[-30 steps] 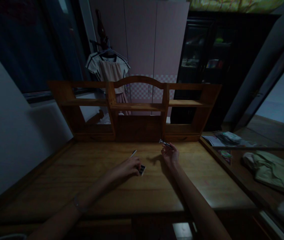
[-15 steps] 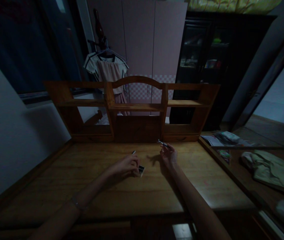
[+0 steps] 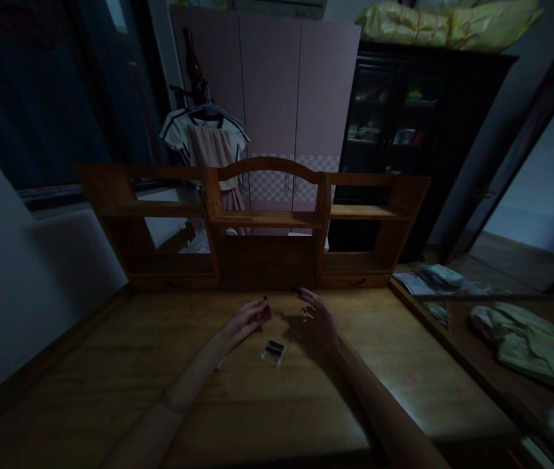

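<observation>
My left hand point(image 3: 251, 319) is above the middle of the wooden desk, its fingers closed on a small dark piece point(image 3: 265, 301) whose kind I cannot make out. To its right, my right hand point(image 3: 320, 319) is raised with bent fingers around a slim dark and silvery tool point(image 3: 301, 293); most of it is hidden or blurred. Between my forearms a small open clear case point(image 3: 273, 352) with black strips inside lies on the desk. Beside my left wrist a thin pale stick-like thing point(image 3: 221, 361) rests on the wood.
The wooden desk point(image 3: 159, 352) carries a shelf unit point(image 3: 267, 220) along its back edge. On the right, a lower surface holds a pale green garment point(image 3: 530, 345) and papers point(image 3: 428, 280). A wall point(image 3: 37, 286) borders the left side.
My left hand has lifted off the clear case and moved slightly up, with a dark piece in its fingers. My right hand has turned its tool toward the left hand. The view has tilted up slightly.
</observation>
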Action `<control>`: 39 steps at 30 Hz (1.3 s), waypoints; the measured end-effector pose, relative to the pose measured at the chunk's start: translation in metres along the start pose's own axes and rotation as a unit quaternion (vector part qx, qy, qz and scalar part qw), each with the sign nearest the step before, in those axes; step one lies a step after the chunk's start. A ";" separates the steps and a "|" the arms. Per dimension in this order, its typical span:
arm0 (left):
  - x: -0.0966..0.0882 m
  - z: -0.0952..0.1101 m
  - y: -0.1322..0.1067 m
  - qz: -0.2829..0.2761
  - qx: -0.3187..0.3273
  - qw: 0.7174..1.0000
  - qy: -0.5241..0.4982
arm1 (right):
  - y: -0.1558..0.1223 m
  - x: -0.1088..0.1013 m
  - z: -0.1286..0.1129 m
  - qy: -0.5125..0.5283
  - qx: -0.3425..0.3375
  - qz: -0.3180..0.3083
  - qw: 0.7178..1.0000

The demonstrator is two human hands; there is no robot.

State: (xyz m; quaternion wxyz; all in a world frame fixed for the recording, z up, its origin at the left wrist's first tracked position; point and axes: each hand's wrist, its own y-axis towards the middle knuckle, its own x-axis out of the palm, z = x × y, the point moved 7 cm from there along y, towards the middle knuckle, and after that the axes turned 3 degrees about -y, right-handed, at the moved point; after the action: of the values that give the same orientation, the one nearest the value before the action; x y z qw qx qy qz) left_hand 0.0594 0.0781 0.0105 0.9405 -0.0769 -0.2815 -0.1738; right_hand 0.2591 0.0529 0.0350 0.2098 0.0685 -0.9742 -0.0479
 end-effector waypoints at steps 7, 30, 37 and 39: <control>0.003 -0.003 -0.005 -0.018 -0.012 1.000 -0.008 | -0.002 0.015 0.002 -0.004 0.026 -0.041 0.999; 0.002 -0.008 -0.004 -0.035 -0.006 0.999 0.004 | 0.005 0.013 0.016 -0.102 0.040 -0.043 0.993; 0.019 -0.002 -0.015 -0.080 -0.022 0.995 0.056 | -0.012 0.034 0.007 -0.263 0.024 -0.105 0.959; 0.022 -0.001 -0.016 -0.090 -0.018 0.993 0.077 | -0.017 0.036 0.009 -0.290 0.052 -0.126 0.947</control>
State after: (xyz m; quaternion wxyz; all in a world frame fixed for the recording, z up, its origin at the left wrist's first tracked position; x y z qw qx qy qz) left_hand 0.0707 0.0567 0.0225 0.9384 -0.0545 -0.2109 -0.2684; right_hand 0.2247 0.0312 0.0397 -0.0930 0.1851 -0.9774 -0.0414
